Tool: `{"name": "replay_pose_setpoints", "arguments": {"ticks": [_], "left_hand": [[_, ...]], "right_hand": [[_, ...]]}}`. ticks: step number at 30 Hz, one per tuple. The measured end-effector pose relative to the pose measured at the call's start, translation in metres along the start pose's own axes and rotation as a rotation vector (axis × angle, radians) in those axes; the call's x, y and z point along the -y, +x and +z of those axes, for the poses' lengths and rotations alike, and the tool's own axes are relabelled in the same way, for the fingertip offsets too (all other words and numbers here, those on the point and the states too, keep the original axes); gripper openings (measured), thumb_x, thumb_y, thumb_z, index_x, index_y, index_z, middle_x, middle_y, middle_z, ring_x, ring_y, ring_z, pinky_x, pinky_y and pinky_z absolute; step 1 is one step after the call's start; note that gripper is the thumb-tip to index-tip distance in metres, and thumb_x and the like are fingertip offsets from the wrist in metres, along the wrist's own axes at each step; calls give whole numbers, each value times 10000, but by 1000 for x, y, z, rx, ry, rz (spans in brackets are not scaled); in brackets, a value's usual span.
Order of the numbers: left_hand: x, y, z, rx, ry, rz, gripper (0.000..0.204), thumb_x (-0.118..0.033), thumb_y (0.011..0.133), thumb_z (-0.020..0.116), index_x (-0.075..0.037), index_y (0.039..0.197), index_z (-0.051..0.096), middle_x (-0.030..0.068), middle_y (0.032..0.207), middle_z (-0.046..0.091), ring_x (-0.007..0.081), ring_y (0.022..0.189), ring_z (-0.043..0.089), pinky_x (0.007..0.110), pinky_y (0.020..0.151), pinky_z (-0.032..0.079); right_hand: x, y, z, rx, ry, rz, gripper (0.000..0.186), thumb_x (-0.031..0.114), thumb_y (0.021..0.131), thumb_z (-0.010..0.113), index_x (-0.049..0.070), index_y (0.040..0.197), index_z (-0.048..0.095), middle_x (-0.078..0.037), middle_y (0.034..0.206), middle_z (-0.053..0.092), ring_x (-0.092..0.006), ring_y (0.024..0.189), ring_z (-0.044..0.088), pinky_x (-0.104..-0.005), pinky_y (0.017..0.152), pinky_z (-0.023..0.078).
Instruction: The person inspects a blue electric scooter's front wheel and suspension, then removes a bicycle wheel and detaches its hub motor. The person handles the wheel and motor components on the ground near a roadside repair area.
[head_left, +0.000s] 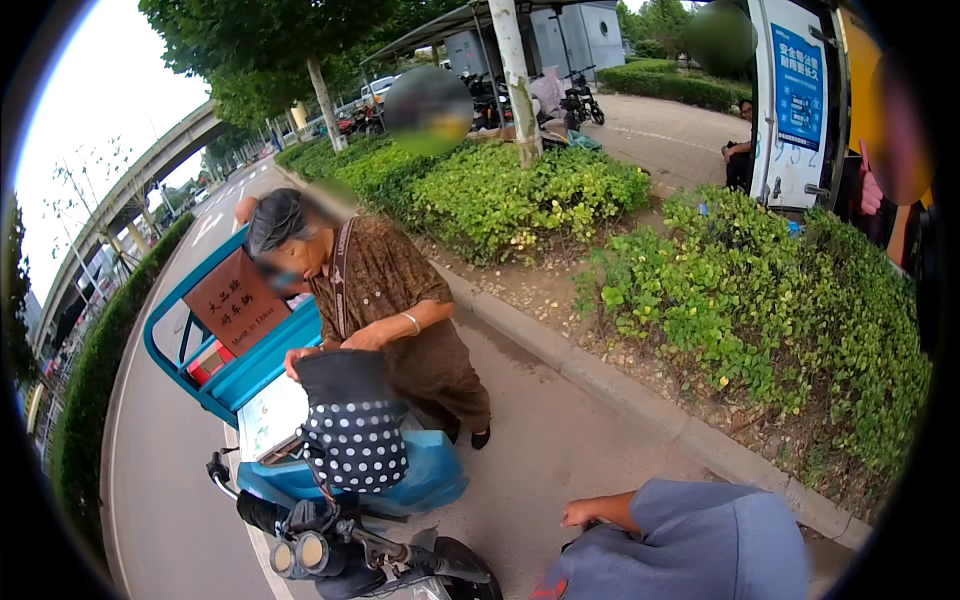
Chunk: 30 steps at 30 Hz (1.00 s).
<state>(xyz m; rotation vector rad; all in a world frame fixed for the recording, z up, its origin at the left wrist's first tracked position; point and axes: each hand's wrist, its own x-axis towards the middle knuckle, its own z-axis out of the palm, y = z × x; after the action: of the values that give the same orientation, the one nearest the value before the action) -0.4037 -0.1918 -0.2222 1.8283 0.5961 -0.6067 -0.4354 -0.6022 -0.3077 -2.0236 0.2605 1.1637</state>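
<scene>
At lower right, the right hand [578,513] curls, partly hidden; whether it grips anything, I cannot tell. The left hand is out of frame. Dark handlebars [382,547] lie left of the right hand, below a polka-dot cover [357,442] another person [388,280] holds.

The railed blue cart [275,342] carries a flat white panel [270,412] beside its left edge, with something red [206,363] inside its far railing.
</scene>
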Motion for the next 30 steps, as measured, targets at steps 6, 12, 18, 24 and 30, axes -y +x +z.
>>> {"name": "replay_pose_setpoints", "arguments": {"ticks": [6,12,18,24,30], "left_hand": [[-148,55,109,207,215,231,310,-272,895,513,-45,1105,541,109,944,605,226,760,582,375,600,459],[-168,71,143,289,287,224,297,-297,895,515,-54,1060,561,94,888,599,197,709,562,355,557,449],[-80,65,56,247,172,102,293,-323,894,517,-63,1015,580,79,832,593,168,658,542,336,514,440],[-39,112,23,193,39,86,268,-330,888,540,-80,958,605,65,771,588,148,585,536,332,442,435],[-101,127,55,75,206,462,254,-273,865,579,-82,1012,659,96,877,629,173,749,598,347,586,482]], "right_hand": [[-80,-19,-71,-241,42,117,399,400,853,535,45,983,661,-125,849,665,-261,716,634,-425,639,501],[-152,-17,-123,-450,62,107,415,390,817,544,16,949,668,-171,810,677,-323,740,648,-437,705,504],[-63,-86,-246,-840,733,-202,271,245,884,581,-9,962,638,-86,831,668,-164,703,636,-312,659,503],[150,-209,-415,-1072,422,-687,285,214,890,585,-20,1053,604,-79,901,656,-146,822,607,-300,727,489],[448,-296,-458,-847,-701,-937,373,288,859,583,21,1119,596,-183,1024,638,-308,908,624,-398,786,494]]}}
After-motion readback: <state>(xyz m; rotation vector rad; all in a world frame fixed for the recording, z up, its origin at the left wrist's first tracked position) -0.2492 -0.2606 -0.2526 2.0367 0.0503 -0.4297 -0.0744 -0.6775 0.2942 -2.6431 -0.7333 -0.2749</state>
